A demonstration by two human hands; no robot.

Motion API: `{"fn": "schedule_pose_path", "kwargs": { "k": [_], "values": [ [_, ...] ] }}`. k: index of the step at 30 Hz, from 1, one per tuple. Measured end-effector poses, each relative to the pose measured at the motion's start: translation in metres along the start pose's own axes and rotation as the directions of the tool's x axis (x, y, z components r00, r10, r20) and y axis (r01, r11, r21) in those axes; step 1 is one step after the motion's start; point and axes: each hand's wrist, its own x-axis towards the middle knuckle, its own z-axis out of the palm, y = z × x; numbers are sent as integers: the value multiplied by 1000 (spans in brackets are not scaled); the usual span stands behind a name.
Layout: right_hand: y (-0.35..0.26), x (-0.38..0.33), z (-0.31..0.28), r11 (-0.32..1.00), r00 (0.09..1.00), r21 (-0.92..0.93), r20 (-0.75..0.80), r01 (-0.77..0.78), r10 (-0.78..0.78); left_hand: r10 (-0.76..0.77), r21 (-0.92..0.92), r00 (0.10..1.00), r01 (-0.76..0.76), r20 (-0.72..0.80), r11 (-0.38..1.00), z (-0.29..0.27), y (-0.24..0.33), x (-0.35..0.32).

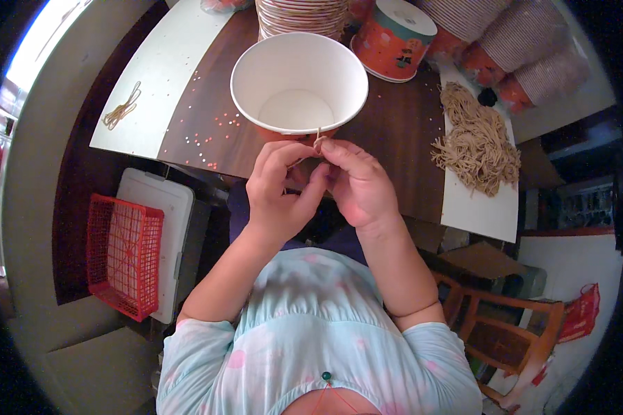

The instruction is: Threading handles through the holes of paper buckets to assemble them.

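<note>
Head view: right hand pinches a thin tan cord at the near rim of the paper bucket; left hand curls beside it, grip hidden, cannot tell. Probably knotting; next move likely needs steady fingertips.

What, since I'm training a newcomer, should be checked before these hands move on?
1. Right hand pinches the cord: ok, a short end pokes up.
2. Left hand grips the cord too: cannot tell, its grip is hidden.
3. Bucket uncovered: ok, its white inside shows.
4. Spare cords in sight: ok, heaped on the right.
5. Table free of specks: not ok, red and white ones lie left of the bucket.
</note>
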Motion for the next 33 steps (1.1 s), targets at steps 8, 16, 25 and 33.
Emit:
{"fn": "schedule_pose_path", "kwargs": {
  "k": [8,16,25,33],
  "values": [
    [0,-2,-2,999,999,40,33,-22,20,334,240,943,-324,0,915,1,-2,7],
    [5,0,-8,999,1000,33,-2,1,-1,248,220,968,-248,27,943,-1,1,7],
    [-6,4,-4,989,993,90,-16,-119,120,-203,-192,965,233,167,953,-12,2,11],
    [1,13,-1,996,996,-55,46,-71,73,-310,-333,922,374,231,865,-22,-1,13]
  ]
}}
